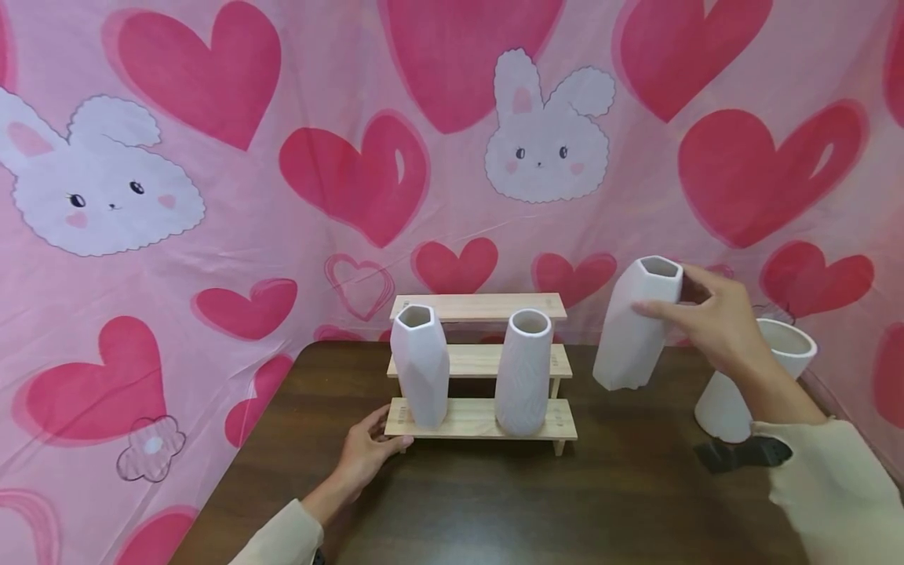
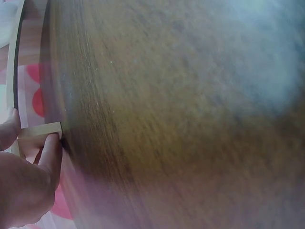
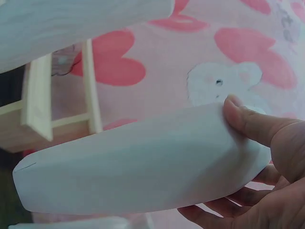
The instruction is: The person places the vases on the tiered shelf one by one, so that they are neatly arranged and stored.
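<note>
A white faceted vase hangs tilted in the air to the right of a three-tier wooden stand. My right hand grips it near its five-sided mouth, thumb on the near side; the right wrist view shows its long smooth body. At the stand's front left end, my left hand holds the lowest step, its fingers around the short leg. On that step stand another faceted vase at the left and a round, textured white vase at the right, both upright.
A flared white vase stands on the table's right side, partly hidden behind my right forearm. Beside it lies a dark flat object. Behind the dark wooden table hangs a pink cloth with hearts and rabbits.
</note>
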`<state>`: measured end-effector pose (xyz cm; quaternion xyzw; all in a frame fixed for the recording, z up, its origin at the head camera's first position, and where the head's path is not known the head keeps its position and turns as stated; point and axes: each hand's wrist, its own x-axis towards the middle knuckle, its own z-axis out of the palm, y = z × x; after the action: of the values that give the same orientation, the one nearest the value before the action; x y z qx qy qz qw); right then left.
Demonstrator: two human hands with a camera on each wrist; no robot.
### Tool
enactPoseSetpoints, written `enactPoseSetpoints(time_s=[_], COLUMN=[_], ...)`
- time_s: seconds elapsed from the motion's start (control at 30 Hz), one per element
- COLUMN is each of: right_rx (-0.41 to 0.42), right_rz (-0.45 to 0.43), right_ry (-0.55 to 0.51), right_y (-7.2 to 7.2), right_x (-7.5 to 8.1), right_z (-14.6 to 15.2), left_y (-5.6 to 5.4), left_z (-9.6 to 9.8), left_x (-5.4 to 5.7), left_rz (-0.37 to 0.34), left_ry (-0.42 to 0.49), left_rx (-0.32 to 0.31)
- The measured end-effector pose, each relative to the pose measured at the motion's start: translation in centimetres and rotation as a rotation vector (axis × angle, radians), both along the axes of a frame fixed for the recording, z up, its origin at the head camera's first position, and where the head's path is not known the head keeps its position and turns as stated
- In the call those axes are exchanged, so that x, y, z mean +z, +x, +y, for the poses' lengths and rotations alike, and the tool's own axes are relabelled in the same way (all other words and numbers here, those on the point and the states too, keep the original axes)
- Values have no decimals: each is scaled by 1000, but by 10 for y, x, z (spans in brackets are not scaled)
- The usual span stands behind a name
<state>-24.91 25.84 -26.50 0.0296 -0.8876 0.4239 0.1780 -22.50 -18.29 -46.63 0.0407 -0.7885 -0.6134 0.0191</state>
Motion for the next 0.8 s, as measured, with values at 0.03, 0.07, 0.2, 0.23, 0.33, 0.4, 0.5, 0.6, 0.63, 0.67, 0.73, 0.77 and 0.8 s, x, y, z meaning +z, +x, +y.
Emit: enactPoseSetpoints(time_s=[0.03, 0.07, 0.2, 0.23, 0.33, 0.4, 0.5, 0.6, 0.63, 0.67, 0.73, 0.77, 0.8], right_rx=[0, 0, 7, 10, 17, 23, 36, 48, 52, 57, 68, 77, 83], right_rz=[-5, -6, -9, -8, -13, -25, -29, -24, -13, 0, 23, 43, 60], right_ry=[10, 15, 13, 7, -11, -26, -47, -69, -73, -79, -94, -104, -113], right_y=[0, 0, -1, -1, -3, -5, -8, -11, -12, -14, -16, -18, -19], right_x=[5, 9, 26, 29, 38, 43, 50, 55, 57, 59, 62, 64, 65], right_z=[-3, -7, -19, -22, -30, -35, -43, -51, -54, -57, -64, -68, -71], left_y=[0, 1, 1, 1, 0, 0, 0, -1, -1, -1, -2, -2, -2], left_z=[0, 0, -1, -1, 0, -1, -1, -1, -2, -2, -2, -3, -3], left_x=[0, 1, 1, 1, 0, 0, -1, -1, -1, -1, -2, -2, -1], left_rz=[0, 0, -1, 1, 0, -1, -1, -1, -2, -4, -6, -5, -6], left_ry=[1, -3, -4, -4, -6, -16, -20, -15, -12, -13, -14, -20, -25], left_rx=[1, 2, -1, -4, -10, -9, -5, -7, -8, -8, -9, -10, -9])
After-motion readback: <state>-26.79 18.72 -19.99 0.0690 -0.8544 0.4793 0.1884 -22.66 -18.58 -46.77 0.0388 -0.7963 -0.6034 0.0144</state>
